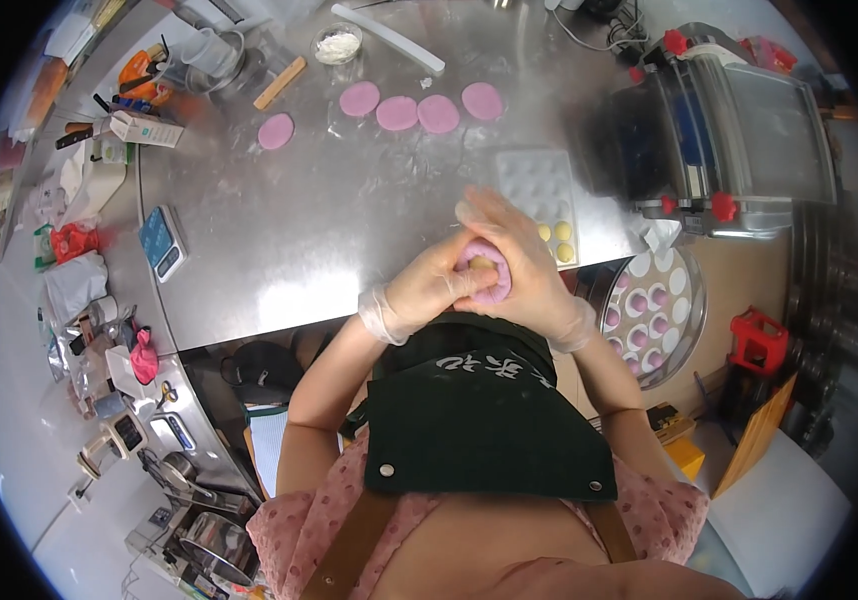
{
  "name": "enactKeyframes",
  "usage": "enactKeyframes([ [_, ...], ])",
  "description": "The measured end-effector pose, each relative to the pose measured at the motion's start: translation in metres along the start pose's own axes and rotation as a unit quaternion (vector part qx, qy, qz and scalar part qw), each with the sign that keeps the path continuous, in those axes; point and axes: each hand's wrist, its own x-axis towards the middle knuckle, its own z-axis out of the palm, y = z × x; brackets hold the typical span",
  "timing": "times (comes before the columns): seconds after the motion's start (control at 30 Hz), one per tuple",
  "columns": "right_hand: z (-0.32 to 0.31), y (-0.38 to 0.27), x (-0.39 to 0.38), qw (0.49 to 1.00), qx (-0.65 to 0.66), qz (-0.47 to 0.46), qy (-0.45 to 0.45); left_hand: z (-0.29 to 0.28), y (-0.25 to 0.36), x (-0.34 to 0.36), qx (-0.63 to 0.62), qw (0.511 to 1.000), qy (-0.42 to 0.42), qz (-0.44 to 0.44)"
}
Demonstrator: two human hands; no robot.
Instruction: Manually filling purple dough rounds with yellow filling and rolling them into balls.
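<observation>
Near the table's front edge, I cup a piece of purple dough (498, 287) between both hands, with a yellow ball of filling (482, 263) showing in its open middle. My left hand (431, 284), in a clear glove, has its thumb pressed over the filling. From the other side my gloved right hand (537, 268) wraps round the dough, its fingers pointing away from me. Several flat purple dough rounds (439, 114) lie at the far side of the table. Beside my right hand is a white tray (520, 160) with round hollows, partly hidden, holding yellow filling balls (564, 242).
A round metal pan (699, 320) with paper discs and purple pieces stands at the right, below a dough-rolling machine (749, 130). A wooden rolling pin (280, 83), a bowl of white powder (337, 46) and a white rod (389, 38) lie far off. At left sits a scale (163, 243).
</observation>
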Motion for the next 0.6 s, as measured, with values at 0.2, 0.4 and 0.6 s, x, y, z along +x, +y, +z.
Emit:
enactKeyframes([
  [0.2, 0.009, 0.018, -0.016, 0.995, -0.076, -0.049, 0.051, 0.015, -0.015, 0.008, 0.005, 1.000, -0.017, 0.025],
  [0.4, -0.001, -0.004, 0.002, 0.998, -0.045, -0.020, 0.032, 0.002, 0.003, -0.001, -0.023, 0.999, -0.033, -0.012],
  [0.6, 0.004, 0.015, -0.009, 0.996, -0.057, -0.046, 0.049, 0.018, 0.003, 0.006, -0.030, 0.999, 0.019, 0.018],
])
